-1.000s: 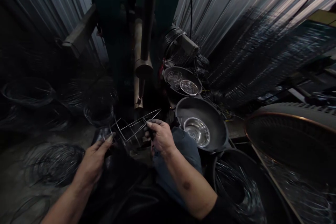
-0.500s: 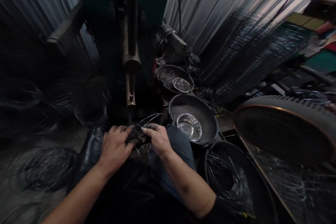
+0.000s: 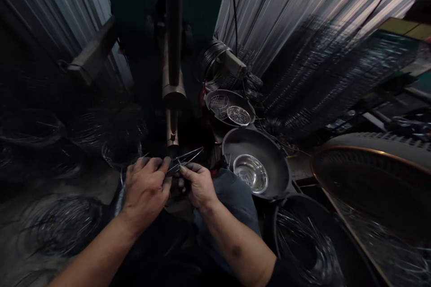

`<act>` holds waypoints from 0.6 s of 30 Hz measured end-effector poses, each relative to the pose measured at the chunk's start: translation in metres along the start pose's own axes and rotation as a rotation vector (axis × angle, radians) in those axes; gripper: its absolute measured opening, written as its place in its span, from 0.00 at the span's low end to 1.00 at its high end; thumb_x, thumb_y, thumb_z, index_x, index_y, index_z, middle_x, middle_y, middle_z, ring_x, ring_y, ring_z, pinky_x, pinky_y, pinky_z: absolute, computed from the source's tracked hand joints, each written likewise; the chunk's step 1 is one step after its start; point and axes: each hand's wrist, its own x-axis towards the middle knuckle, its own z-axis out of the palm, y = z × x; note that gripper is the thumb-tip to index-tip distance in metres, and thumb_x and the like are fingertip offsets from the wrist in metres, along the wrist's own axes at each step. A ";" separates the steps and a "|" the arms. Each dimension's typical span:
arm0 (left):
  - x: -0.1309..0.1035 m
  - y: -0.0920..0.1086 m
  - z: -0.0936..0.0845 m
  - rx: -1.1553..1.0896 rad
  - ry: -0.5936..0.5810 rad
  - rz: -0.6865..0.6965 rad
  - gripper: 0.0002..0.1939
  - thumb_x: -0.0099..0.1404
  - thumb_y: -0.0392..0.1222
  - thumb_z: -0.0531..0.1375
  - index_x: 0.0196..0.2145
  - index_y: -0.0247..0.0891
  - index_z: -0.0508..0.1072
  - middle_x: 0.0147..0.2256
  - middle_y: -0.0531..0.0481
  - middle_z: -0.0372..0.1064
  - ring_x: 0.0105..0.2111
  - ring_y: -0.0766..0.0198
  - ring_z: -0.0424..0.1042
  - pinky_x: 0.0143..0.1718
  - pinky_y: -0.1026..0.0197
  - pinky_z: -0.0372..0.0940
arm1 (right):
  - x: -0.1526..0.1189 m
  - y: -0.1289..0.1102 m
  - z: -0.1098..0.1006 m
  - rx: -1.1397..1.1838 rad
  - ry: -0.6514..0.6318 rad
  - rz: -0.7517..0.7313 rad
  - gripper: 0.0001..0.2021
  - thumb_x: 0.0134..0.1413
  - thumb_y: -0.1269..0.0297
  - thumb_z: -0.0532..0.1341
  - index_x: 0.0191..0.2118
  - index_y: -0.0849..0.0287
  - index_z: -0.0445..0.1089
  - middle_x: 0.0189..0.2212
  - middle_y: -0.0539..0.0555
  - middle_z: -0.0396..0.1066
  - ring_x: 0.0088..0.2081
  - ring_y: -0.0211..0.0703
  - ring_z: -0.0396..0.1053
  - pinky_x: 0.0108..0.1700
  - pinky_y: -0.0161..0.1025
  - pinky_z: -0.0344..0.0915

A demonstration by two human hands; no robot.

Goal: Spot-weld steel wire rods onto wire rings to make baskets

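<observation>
A small bent-wire frame [image 3: 191, 155] is between my two hands, just below the tip of a machine's metal rod [image 3: 172, 132]. My left hand [image 3: 146, 186] is closed on the frame's left side, its thumb and fingers darkened with grime. On the near right side, my right hand [image 3: 199, 184] pinches the wire between thumb and fingers. The frame's far end sticks out beyond the right fingertips, tilted up to the right. Fingers and shadow hide its lower part.
A steel bowl [image 3: 251, 174] sits in a dark pan [image 3: 278, 168] right of my knee. Behind it, another pan [image 3: 215, 115] holds a metal dish [image 3: 239, 115] and wire pieces. Wire coils lie in a tub [image 3: 303, 242] and on the floor [image 3: 63, 224]. A large round fan-like guard [image 3: 370, 179] stands right.
The wire frame has turned in my hands and its loop now looks narrower. Both hands keep hold of it. The whole view has shifted slightly, with the surroundings lower and further right.
</observation>
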 end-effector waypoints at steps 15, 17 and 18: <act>0.054 -0.017 -0.021 0.057 -0.059 0.018 0.17 0.61 0.40 0.54 0.45 0.37 0.76 0.41 0.41 0.72 0.43 0.46 0.66 0.39 0.46 0.60 | 0.032 -0.014 0.033 0.051 0.017 -0.099 0.16 0.27 0.61 0.74 0.23 0.63 0.70 0.16 0.46 0.68 0.14 0.29 0.58 0.15 0.27 0.53; 0.060 -0.018 -0.024 0.055 -0.078 0.017 0.16 0.61 0.41 0.54 0.43 0.38 0.76 0.41 0.41 0.72 0.43 0.46 0.65 0.39 0.47 0.60 | 0.035 -0.017 0.037 0.068 0.023 -0.104 0.16 0.27 0.62 0.74 0.23 0.63 0.70 0.16 0.46 0.68 0.15 0.28 0.58 0.15 0.27 0.53; 0.063 -0.019 -0.025 0.054 -0.095 0.018 0.15 0.61 0.41 0.54 0.43 0.38 0.76 0.40 0.42 0.72 0.43 0.46 0.65 0.39 0.47 0.60 | 0.036 -0.018 0.038 0.072 0.024 -0.104 0.15 0.28 0.63 0.74 0.23 0.63 0.70 0.16 0.46 0.68 0.15 0.28 0.58 0.15 0.26 0.52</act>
